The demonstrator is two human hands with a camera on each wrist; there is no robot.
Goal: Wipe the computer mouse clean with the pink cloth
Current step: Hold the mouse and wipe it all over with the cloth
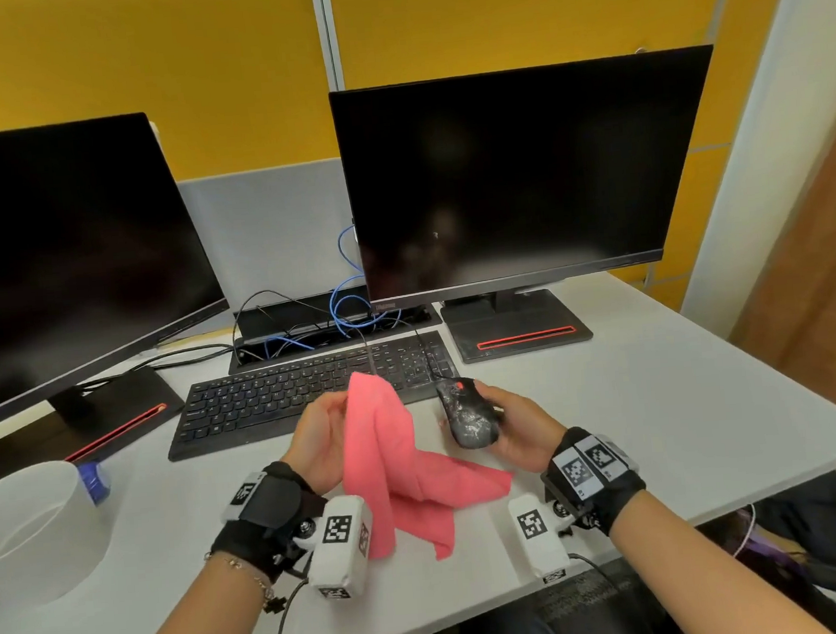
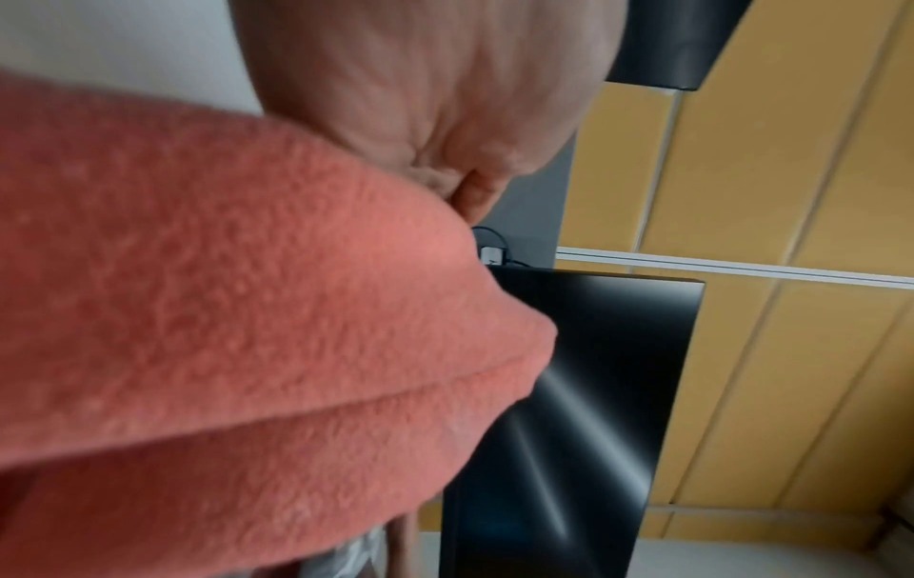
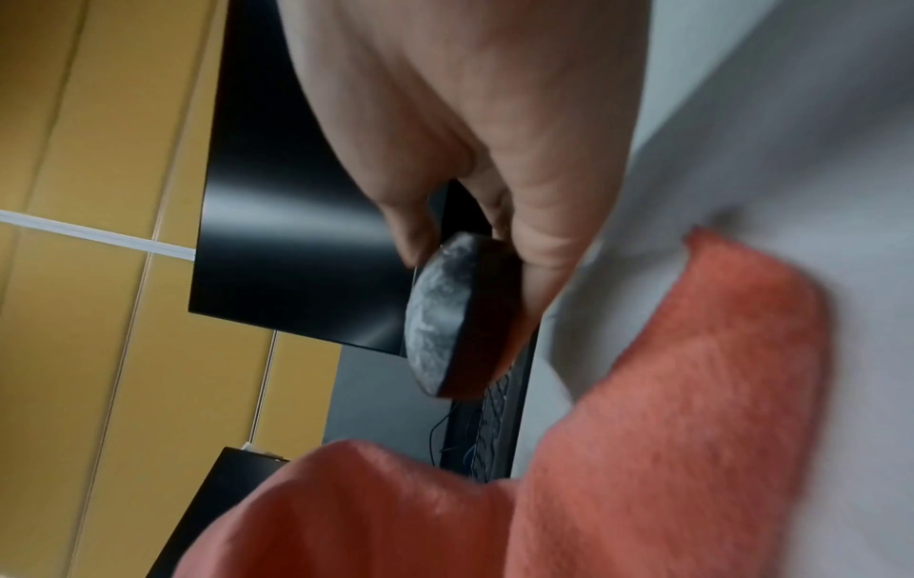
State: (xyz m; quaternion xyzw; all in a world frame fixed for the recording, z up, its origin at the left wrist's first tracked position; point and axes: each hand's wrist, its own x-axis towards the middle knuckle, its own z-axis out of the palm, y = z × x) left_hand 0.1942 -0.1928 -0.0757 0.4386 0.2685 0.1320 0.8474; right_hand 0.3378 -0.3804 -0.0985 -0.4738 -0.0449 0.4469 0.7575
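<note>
A black corded mouse point(image 1: 466, 413) with a red wheel and whitish smears on its back is lifted off the desk. My right hand point(image 1: 507, 422) grips it from the right side, fingers curled under it. In the right wrist view the smeared mouse point(image 3: 445, 313) sits between thumb and fingers. The pink cloth point(image 1: 392, 459) hangs from my left hand point(image 1: 322, 434), which holds its upper part; its lower end trails on the desk. The cloth point(image 2: 222, 313) fills the left wrist view. Cloth and mouse are a little apart.
A black keyboard point(image 1: 272, 398) lies just behind my hands. Two dark monitors point(image 1: 520, 173) stand on red-striped bases, with cables and a dock between them. A white roll point(image 1: 27, 522) sits at the left. The white desk point(image 1: 689, 420) edge runs close on the right.
</note>
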